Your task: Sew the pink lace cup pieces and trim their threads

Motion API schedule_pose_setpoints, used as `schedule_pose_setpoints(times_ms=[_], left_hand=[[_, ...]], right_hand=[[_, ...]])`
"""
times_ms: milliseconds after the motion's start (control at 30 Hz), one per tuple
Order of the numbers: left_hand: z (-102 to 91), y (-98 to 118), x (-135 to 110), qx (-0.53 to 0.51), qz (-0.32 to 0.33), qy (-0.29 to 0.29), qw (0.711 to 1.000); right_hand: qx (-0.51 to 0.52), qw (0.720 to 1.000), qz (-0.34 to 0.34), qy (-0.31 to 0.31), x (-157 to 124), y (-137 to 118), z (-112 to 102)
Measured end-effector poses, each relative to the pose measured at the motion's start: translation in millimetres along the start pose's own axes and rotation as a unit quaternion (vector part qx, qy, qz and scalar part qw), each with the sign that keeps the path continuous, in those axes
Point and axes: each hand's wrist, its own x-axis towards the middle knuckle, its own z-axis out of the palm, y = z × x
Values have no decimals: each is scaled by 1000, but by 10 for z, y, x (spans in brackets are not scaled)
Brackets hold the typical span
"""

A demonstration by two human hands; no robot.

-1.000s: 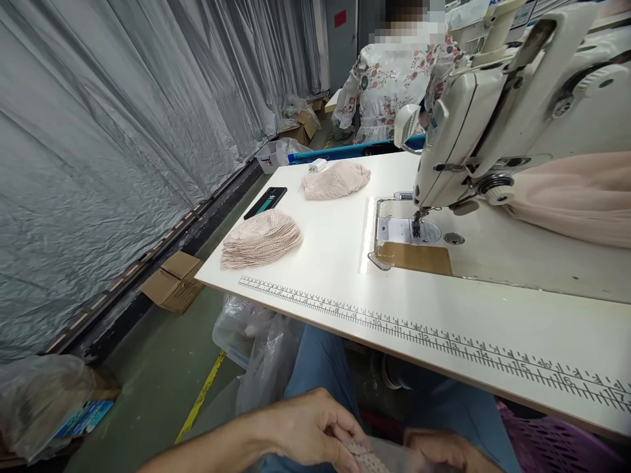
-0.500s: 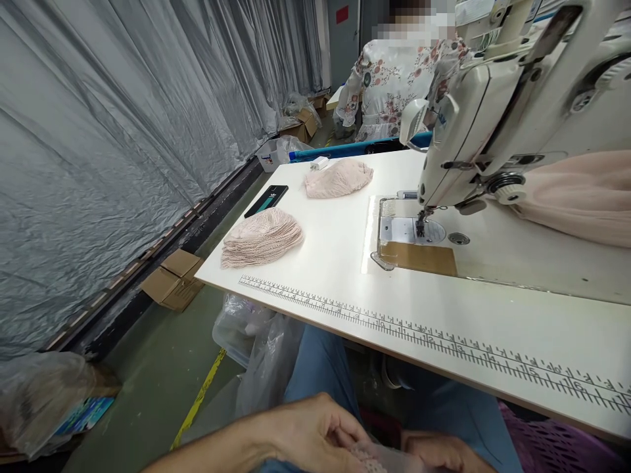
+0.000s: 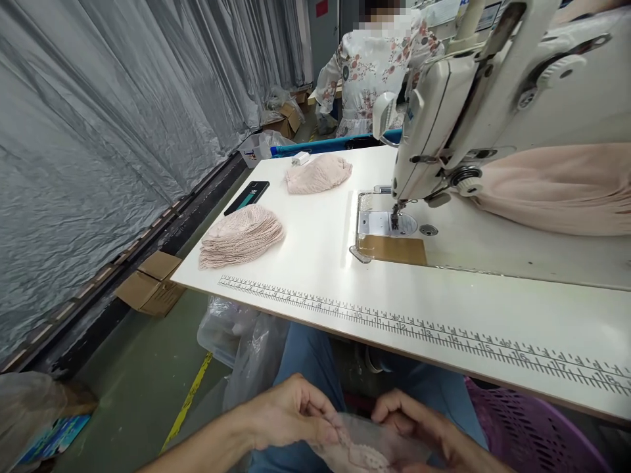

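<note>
Over my lap, in front of the table edge, my left hand (image 3: pixel 300 415) pinches a piece of sheer pale pink lace fabric (image 3: pixel 367 453). My right hand (image 3: pixel 419 424) grips the same lace fabric from the other side, its lower part cut off by the frame edge. A stack of pink lace pieces (image 3: pixel 241 238) lies at the left end of the white table (image 3: pixel 315 263). Another pink fabric pile (image 3: pixel 319 174) is farther back. The sewing machine (image 3: pixel 434 131) stands at the right, nothing under its presser foot.
A dark phone (image 3: pixel 247 197) and a small white block (image 3: pixel 300 158) lie on the table. Long pink fabric (image 3: pixel 557 190) rests behind the needle. A purple basket (image 3: pixel 532 427) stands below right, a cardboard box (image 3: pixel 149 282) on the floor left. A person (image 3: pixel 374 72) sits beyond the table.
Both hands have risen further into view with the lace fabric, which now shows more between them. The table and machine appear shifted left as the camera turned.
</note>
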Motion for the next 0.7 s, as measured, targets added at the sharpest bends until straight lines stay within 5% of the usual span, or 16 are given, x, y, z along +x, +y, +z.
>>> schedule_pose_setpoints(times_ms=[700], left_hand=[[-192, -161, -57, -59, 22, 58, 996]], right_hand=[[-7, 998, -61, 18, -7, 75, -121]])
